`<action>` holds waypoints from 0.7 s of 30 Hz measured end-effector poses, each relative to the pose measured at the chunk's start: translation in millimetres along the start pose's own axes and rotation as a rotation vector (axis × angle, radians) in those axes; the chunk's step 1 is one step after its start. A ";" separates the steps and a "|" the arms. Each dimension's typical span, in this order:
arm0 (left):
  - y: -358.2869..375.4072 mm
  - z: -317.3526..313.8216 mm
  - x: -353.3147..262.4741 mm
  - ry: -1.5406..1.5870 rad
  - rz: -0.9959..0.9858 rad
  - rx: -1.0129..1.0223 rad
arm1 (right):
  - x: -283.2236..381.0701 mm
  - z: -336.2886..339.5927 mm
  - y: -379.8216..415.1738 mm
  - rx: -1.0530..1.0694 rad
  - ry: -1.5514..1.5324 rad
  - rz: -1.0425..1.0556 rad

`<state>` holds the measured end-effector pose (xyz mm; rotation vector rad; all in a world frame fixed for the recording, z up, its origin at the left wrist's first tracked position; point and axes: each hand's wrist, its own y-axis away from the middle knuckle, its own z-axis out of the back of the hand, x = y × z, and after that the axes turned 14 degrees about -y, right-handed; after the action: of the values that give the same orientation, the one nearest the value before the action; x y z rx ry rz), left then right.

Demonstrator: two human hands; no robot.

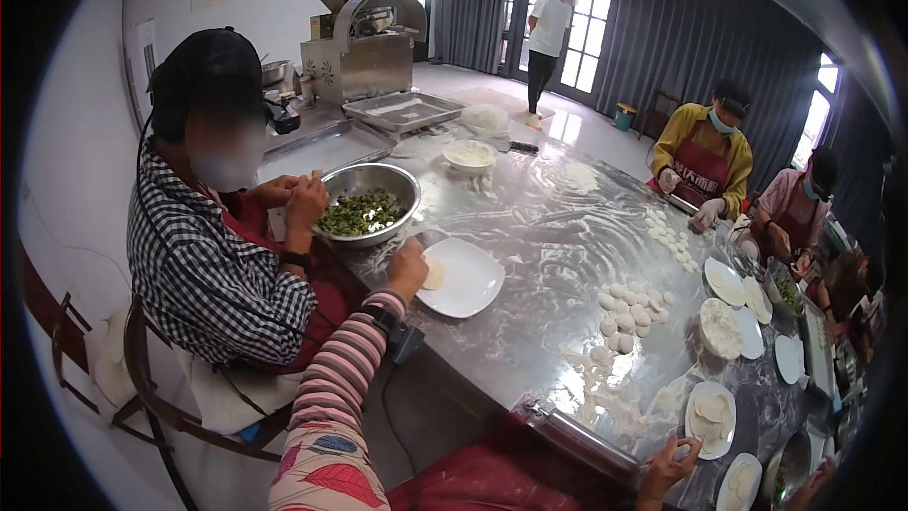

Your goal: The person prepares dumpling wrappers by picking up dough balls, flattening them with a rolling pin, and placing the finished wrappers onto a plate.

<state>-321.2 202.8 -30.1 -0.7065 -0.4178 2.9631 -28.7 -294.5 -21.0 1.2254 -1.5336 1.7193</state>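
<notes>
My left hand [409, 270], below a striped sleeve, reaches to the near-left edge of a white square plate [468, 282]. Its fingers are closed on the edge of a round pale dough wrapper [434, 273] at the plate's rim. At the bottom right, my right hand [667, 471] has loosely curled fingers, somewhat apart, with nothing visible in them. It is beside the end of a metal rolling pin [584, 442] at the table's near edge. Close by stands a white plate of wrappers [711, 419].
A seated person [222, 255] on the left pinches something over a steel bowl of green filling [371, 203]. Dough pieces [629, 312] lie on the floured steel table [530, 255]. Co-workers [705, 156] work at the right; another person [549, 33] stands behind.
</notes>
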 end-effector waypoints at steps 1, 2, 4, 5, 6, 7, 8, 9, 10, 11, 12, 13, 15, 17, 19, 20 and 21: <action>-3.3 6.4 7.7 -0.016 0.001 0.045 | -0.9 0.4 -1.1 0.004 0.000 0.002; -4.9 11.3 12.1 -0.032 0.002 0.091 | -1.4 0.2 -1.4 0.008 0.001 0.004; -3.3 19.8 13.2 -0.042 0.024 0.045 | -0.2 -2.7 -2.4 0.001 -0.011 0.007; -1.3 23.9 12.2 -0.051 0.045 0.001 | 0.1 -3.4 -2.5 -0.006 -0.022 0.010; 4.0 29.0 9.0 -0.050 0.043 0.002 | -1.5 -2.4 -2.4 -0.008 -0.021 0.009; 12.9 32.9 4.0 -0.053 -0.130 -0.085 | -4.3 -0.5 -2.9 -0.006 -0.015 0.001; 22.4 31.3 -0.7 -0.053 -0.304 -0.170 | -6.0 1.8 -2.9 -0.003 -0.008 -0.009; 40.2 19.1 -2.0 0.061 -0.499 -0.221 | -5.0 1.3 -2.2 -0.006 -0.003 -0.010; 59.0 6.0 -5.6 0.180 -0.696 -0.270 | -2.2 -1.1 -1.5 -0.032 -0.037 -0.027; 84.3 29.4 -22.5 0.116 -0.830 -0.092 | 0.3 -2.4 -0.7 -0.063 -0.069 -0.046; 102.4 46.3 -35.2 -0.067 -0.995 -0.005 | 2.6 -2.2 -0.5 -0.078 -0.057 -0.056; 106.8 39.7 -37.5 -0.064 -1.013 0.015 | 5.0 -1.8 -0.5 -0.058 -0.046 -0.078; 114.7 21.4 -42.1 -0.315 -1.075 -0.164 | -3.7 6.3 -2.4 -0.025 0.039 -0.051; 113.1 14.3 -47.0 -0.435 -1.149 -0.170 | -19.4 14.4 -2.8 -0.048 0.175 0.018; 111.2 5.2 -51.6 -0.550 -1.140 -0.159 | -26.4 19.3 -2.0 -0.033 0.270 0.105; 113.9 4.7 -52.4 -0.536 -1.194 -0.143 | -22.0 17.1 -0.4 -0.035 0.220 0.073; 116.8 10.7 -51.6 -0.532 -1.219 -0.119 | -18.8 16.0 -0.3 -0.015 0.274 0.145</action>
<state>-280.2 81.3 -31.0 0.3164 -0.7127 1.8824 -15.4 -306.4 -38.1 0.8467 -1.4949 1.8756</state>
